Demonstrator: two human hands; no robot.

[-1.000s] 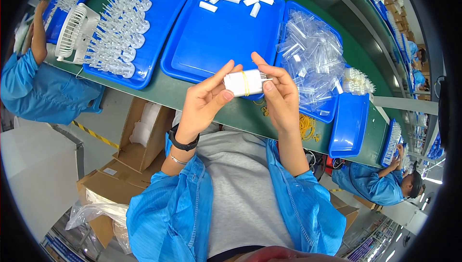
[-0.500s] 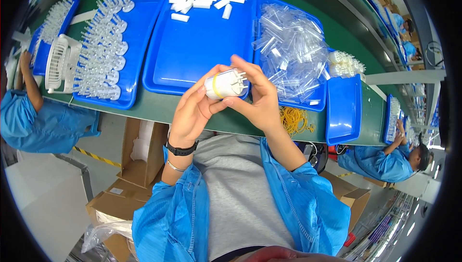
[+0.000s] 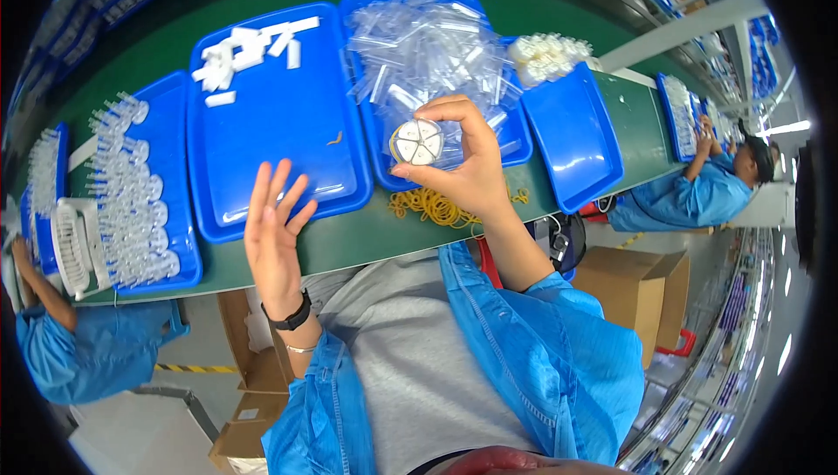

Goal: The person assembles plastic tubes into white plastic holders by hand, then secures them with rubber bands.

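Note:
My right hand [image 3: 470, 165] pinches a round bundle of white wedge-shaped pieces [image 3: 416, 142] between thumb and fingers. The bundle's flat end is turned up, its wedges meeting at the centre, and a bit of yellow band shows at its left side. With fingers spread, my left hand [image 3: 278, 252] holds nothing near the front edge of a blue tray [image 3: 271, 143]. White block-shaped pieces [image 3: 240, 51] lie at that tray's far end, and a small curved yellowish-brown bit [image 3: 334, 139] rests nearer. Behind my right hand is a heap of clear plastic pieces [image 3: 419, 51].
Yellow rubber bands [image 3: 428, 206] lie on the green table [image 3: 340, 244] below my right hand. Another blue tray [image 3: 572, 134] sits to the right, with cream-coloured parts [image 3: 550, 58] behind it. Leftward are a tray of clear stemmed parts [image 3: 131, 196] and a white fan-like rack [image 3: 77, 248]. Co-workers sit both sides.
My left hand has let go of the bundle and moved left, fingers spread. The bundle, now in my right hand alone, is tipped end-up. The view has shifted, moving the trays across the picture.

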